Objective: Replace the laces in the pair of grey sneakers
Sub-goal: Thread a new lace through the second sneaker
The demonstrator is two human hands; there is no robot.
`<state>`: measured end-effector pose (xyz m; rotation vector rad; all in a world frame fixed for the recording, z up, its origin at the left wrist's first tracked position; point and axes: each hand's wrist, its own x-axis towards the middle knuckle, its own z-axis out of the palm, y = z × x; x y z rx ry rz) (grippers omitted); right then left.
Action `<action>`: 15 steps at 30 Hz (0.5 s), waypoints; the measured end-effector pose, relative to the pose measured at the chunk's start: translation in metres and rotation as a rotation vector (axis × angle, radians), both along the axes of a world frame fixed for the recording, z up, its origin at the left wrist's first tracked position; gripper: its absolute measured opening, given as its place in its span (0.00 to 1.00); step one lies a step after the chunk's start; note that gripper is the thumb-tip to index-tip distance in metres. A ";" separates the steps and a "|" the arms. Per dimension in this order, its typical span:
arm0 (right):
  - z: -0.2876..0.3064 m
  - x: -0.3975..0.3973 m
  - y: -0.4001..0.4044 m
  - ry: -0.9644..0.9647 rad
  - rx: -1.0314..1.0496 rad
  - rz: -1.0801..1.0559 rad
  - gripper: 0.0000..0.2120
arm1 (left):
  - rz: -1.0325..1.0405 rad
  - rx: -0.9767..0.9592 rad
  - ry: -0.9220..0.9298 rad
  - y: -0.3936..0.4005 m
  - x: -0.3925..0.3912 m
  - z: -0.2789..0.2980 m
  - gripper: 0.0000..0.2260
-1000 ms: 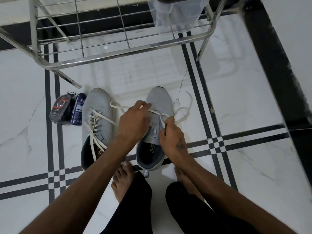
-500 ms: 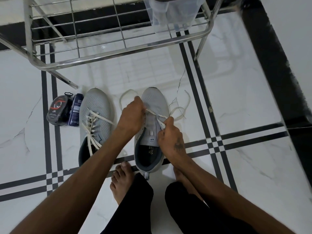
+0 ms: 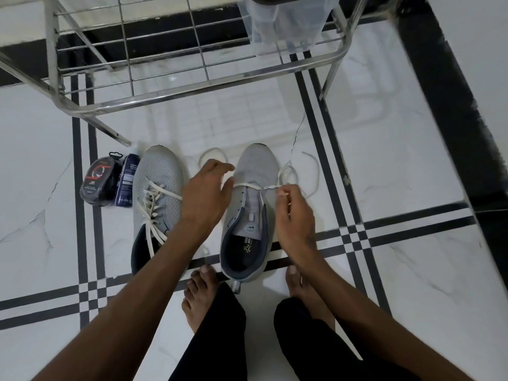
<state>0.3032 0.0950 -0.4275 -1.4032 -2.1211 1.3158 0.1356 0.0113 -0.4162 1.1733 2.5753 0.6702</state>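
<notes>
Two sneakers on floor [image 3: 412, 166]: left sneaker [image 3: 160, 193] laced, right sneaker [image 3: 251, 215] nearly unlaced. Right hand [image 3: 294, 215] pinches lace [image 3: 248, 185] at its right side. Left hand [image 3: 204, 192] between sneakers, fingers spread, gripping nothing.

White marble floor [image 3: 412, 284] bears two grey sneakers [image 3: 158, 188], laces, packets [image 3: 108, 182].

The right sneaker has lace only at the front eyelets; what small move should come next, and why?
Probably the right hand, pinching the lace, feeds it into the next eyelet on the right sneaker: only one bar is threaded, and the left hand hovers open.
</notes>
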 end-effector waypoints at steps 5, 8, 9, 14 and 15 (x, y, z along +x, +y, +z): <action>-0.003 -0.001 0.044 -0.146 0.130 0.251 0.26 | -0.157 -0.165 -0.097 0.026 0.014 0.001 0.13; -0.006 -0.008 0.057 -0.217 0.191 0.478 0.18 | -0.128 -0.213 -0.137 0.031 0.015 -0.002 0.12; -0.007 -0.009 0.057 -0.216 0.207 0.490 0.14 | -0.114 -0.203 -0.149 0.031 0.015 -0.003 0.12; -0.010 -0.016 0.055 -0.255 0.241 0.432 0.06 | -0.011 -0.178 -0.219 0.023 0.013 -0.006 0.09; -0.010 -0.017 0.056 -0.281 0.227 0.421 0.06 | -0.003 -0.180 -0.225 0.022 0.014 -0.007 0.09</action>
